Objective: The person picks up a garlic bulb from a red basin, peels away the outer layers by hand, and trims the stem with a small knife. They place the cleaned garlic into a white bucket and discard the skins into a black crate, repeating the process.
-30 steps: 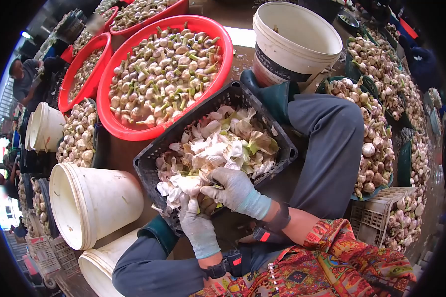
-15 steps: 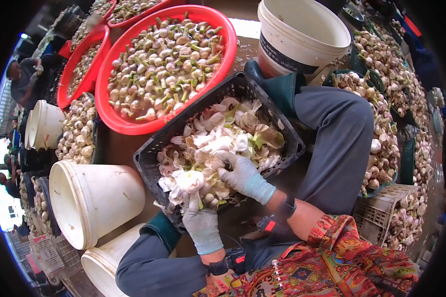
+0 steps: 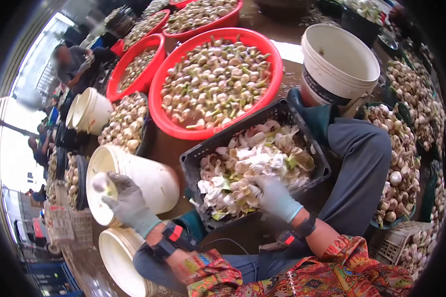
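Note:
At the mouth of the tilted white bucket [image 3: 148, 182], a blurred white garlic bulb [image 3: 103, 184] shows just beyond the fingertips of my left hand [image 3: 131, 203]. This gloved hand has its thumb and fingers apart. My right hand [image 3: 277, 198], also gloved, is at the near side of the black crate [image 3: 210, 142], its fingers curled down among pale garlic skins [image 3: 260, 156]. What those fingertips hold is hidden by the skins. The crate stands tilted between my knees, heaped with loose skins and some green bits.
A red tub [image 3: 277, 64] of trimmed garlic in water stands beyond the crate. Another white bucket [image 3: 309, 59] is at the upper right, one more [image 3: 119, 252] at the lower left. Garlic heaps [image 3: 391, 163] lie on the right. A person [image 3: 74, 64] sits at the upper left.
My left hand has moved left from the crate to the bucket with the bulb, and its fingers have spread. My right hand stays at the skins. The view has shifted left.

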`<control>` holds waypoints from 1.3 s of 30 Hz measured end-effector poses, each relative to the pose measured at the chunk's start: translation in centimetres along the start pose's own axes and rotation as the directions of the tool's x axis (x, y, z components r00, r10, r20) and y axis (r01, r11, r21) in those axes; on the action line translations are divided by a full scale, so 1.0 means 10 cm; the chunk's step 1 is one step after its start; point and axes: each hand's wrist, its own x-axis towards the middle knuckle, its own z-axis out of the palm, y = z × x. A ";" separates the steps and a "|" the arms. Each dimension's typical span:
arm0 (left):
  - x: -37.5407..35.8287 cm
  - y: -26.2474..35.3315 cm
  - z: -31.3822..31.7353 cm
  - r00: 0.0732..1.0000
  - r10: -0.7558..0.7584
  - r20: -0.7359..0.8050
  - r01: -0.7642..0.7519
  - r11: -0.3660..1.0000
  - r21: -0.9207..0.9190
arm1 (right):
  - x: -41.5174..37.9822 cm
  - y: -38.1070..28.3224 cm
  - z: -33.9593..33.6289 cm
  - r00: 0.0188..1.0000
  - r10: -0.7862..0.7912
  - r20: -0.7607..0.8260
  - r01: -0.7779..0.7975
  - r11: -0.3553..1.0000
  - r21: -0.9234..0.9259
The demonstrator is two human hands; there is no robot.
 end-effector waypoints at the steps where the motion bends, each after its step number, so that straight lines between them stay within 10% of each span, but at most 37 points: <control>1: 0.26 -0.08 0.04 0.986 -0.161 0.047 0.150 0.970 0.192 | 0.03 -0.08 -0.08 1.000 0.021 0.015 -0.021 1.000 0.004; 3: 0.52 -0.78 0.06 0.989 -0.137 -0.053 0.130 0.649 0.750 | 0.05 0.06 -0.07 0.975 0.118 0.186 -0.095 0.987 -0.132; 6: 1.04 -1.52 -0.27 0.849 -0.433 -0.305 0.313 -0.053 0.948 | 0.06 0.25 -0.09 0.926 0.272 0.260 -0.246 0.961 -0.131; 10: 1.71 -2.17 -1.19 0.622 -0.478 -0.621 0.069 -0.756 0.651 | 0.11 0.38 0.00 0.926 0.268 0.264 -0.264 0.963 -0.051; 13: 1.86 -2.42 -1.61 0.541 -0.398 -0.741 -0.092 -0.903 0.419 | 0.26 0.28 -0.08 0.830 0.382 0.407 -0.397 0.916 -0.051; 15: 1.95 -2.46 -1.84 0.420 -0.429 -0.800 -0.176 -0.903 0.392 | 0.25 0.38 0.00 0.882 0.326 0.342 -0.343 0.939 -0.009; 21: 1.62 -2.23 -1.15 0.446 -0.529 -0.722 -0.109 -0.833 0.543 | 0.22 0.29 -0.13 0.950 0.208 0.231 -0.219 0.975 0.023; 24: 0.90 -1.95 -0.62 0.589 -0.647 -0.484 0.435 -0.251 0.865 | 0.16 0.32 -0.08 0.993 0.111 0.029 -0.114 0.986 0.125; 29: -0.72 -1.48 -0.40 0.627 -0.670 -0.398 0.747 0.374 0.549 | 0.11 0.04 -0.12 0.989 -0.044 -0.141 0.088 0.941 0.326; 31: -1.26 -1.38 -0.33 0.666 -0.594 -0.452 0.744 0.483 0.462 | 0.04 -0.20 -0.34 0.970 0.060 0.234 -0.133 0.942 0.308; 39: -2.04 -1.07 -0.42 0.756 -0.506 -0.416 0.654 0.617 0.437 | -0.24 -0.28 -0.13 0.933 0.011 0.360 -0.108 0.962 0.251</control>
